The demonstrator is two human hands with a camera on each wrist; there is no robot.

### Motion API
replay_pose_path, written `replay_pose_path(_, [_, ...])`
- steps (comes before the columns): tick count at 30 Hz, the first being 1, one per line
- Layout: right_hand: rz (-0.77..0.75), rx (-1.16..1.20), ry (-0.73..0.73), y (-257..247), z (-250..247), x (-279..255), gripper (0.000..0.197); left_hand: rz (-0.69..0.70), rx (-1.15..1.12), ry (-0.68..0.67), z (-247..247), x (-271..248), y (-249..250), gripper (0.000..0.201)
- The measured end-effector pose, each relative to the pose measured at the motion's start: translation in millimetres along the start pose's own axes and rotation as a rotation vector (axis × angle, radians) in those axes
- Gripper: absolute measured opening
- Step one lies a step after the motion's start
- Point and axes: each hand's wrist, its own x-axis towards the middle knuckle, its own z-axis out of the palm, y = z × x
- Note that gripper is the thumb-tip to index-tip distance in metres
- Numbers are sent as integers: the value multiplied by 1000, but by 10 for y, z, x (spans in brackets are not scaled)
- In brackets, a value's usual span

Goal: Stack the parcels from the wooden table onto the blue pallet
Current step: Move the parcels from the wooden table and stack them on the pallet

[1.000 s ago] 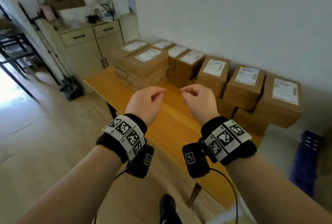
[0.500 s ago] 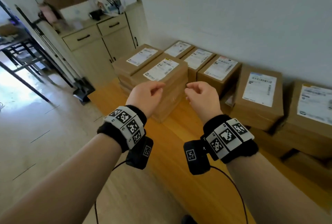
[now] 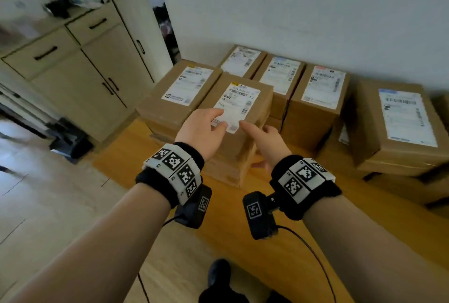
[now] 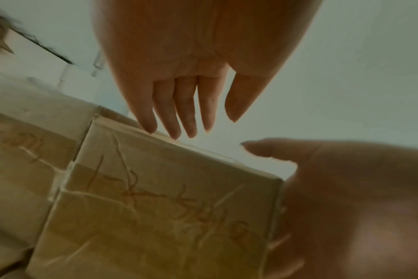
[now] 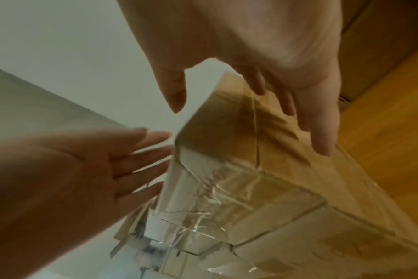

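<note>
Both hands out over the near top parcel, fingers straight and spread, gripping nothing. Left hand just above the parcel's near left edge, fingertips hovering at the top rim over the white label; contact not clear. Right hand beside the parcel's right corner, index finger stretched toward the label, the other fingers reaching down along the right side face, thumb up near the top edge; touching or just clear, cannot tell.

Parcel sitting on top of a short stack on the wooden table, directly ahead of both hands, wrapped in clear tape across the front face. More labelled parcels: one just left of the left hand, three in a row beyond the fingertips against the wall, one larger well to the right of the right hand. Cream cabinet off to the far left. Marker bands on both wrists.
</note>
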Motion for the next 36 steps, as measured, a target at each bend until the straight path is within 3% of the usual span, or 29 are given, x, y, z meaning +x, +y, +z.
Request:
replay_pose_path(5, [101,111,41,96,265,124,92,110,-25,-69,-74,114,-214,39])
replay_pose_path(9, [68,194,127,106,306,131,76,186,-53,-105,-113,141,-330,38])
replay_pose_path(12, [45,235,165,129,296,71,81,228,-69,-111,-140,143,-351,38])
replay_pose_path(17, [-13,269,201,162,178,-138,82,292,-32,-26,-158,113,-333,40])
replay_pose_path(20, [-60,294,220,158,33,-290,81,231,-73,-1,-174,34,-223,55])
replay_pose_path(25, [-155,401,235,167,-332,-634,78,154,-216,-136,-106,-203,78,73])
replay_pose_path(30, [-286,458,284,331,-938,-1093,69,285,-329,-122,126,-632,630,49])
replay_pose_path(36, [-421,427,359,717,-2037,-1876,43,398,-383,-40,678,-1423,1624,52])
